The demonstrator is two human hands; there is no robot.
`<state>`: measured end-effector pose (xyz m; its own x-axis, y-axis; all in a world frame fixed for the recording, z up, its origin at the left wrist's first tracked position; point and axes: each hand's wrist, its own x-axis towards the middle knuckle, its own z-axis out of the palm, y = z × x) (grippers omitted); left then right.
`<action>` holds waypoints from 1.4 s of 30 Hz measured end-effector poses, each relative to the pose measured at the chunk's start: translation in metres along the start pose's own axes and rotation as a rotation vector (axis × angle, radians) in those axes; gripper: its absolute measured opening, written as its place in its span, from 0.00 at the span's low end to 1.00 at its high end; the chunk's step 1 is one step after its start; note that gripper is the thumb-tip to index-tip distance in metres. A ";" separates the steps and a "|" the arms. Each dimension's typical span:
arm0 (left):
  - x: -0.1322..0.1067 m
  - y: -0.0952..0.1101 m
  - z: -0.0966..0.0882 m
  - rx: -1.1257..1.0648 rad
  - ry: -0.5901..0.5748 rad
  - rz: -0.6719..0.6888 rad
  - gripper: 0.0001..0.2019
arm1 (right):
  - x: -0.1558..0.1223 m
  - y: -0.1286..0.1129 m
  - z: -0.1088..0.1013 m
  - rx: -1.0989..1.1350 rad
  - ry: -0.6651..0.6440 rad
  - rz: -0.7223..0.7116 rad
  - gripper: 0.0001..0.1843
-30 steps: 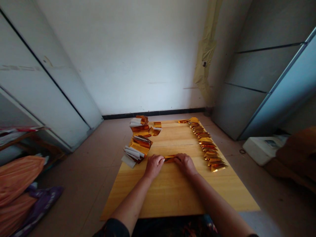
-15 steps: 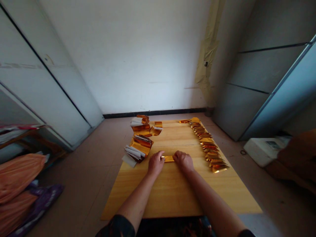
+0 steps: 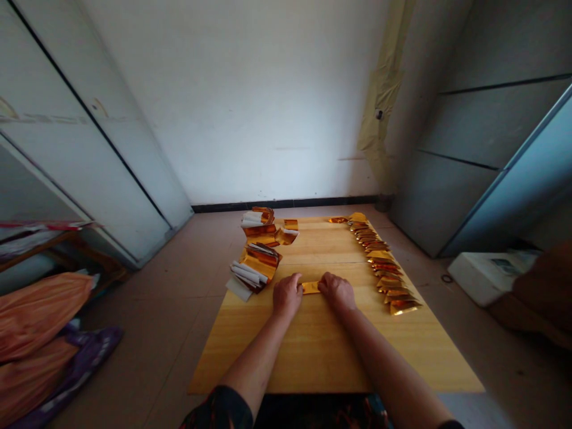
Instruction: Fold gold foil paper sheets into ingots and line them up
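A person is working at a pale wooden table (image 3: 322, 351) in a small room, with a white wall ahead at 12 o'clock, tall grey cabinet doors (image 3: 89, 149) at 9 to 10 o'clock, and a blue-grey cabinet (image 3: 500, 161) at 2 to 3 o'clock. Orange sacks (image 3: 36, 328) are lying at 8 o'clock and a white box (image 3: 487, 277) is sitting at 3 o'clock on the floor. On the table, a long row of folded gold foil pieces (image 3: 379, 262) is running from 1 to 3 o'clock, and gold foil bundles with white paper (image 3: 254, 268) are piled at 10 to 11 o'clock. The left hand (image 3: 287, 296) and right hand (image 3: 337, 292) are both curled, knuckles up, resting on the table at the centre, and a gold foil strip (image 3: 311, 288) is lying flat between them, its ends tucked under the fingers. Whether either hand is pinching it is hidden. Even pressure from both sides looks best for keeping the strip straight and its edges lined up. Compared with the earlier frame, the view is sitting slightly further right, while the hands are staying about as far apart.
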<state>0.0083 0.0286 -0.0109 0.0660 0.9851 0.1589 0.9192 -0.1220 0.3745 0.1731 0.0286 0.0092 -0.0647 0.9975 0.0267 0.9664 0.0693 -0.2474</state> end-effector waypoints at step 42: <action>-0.013 0.007 -0.007 0.152 0.011 0.115 0.06 | -0.010 -0.018 0.006 0.023 0.065 0.088 0.15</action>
<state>0.0115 0.0136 -0.0043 0.1708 0.9642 0.2030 0.9539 -0.2135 0.2111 0.1550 0.0171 0.0073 0.0371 0.9971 0.0661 0.9617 -0.0176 -0.2736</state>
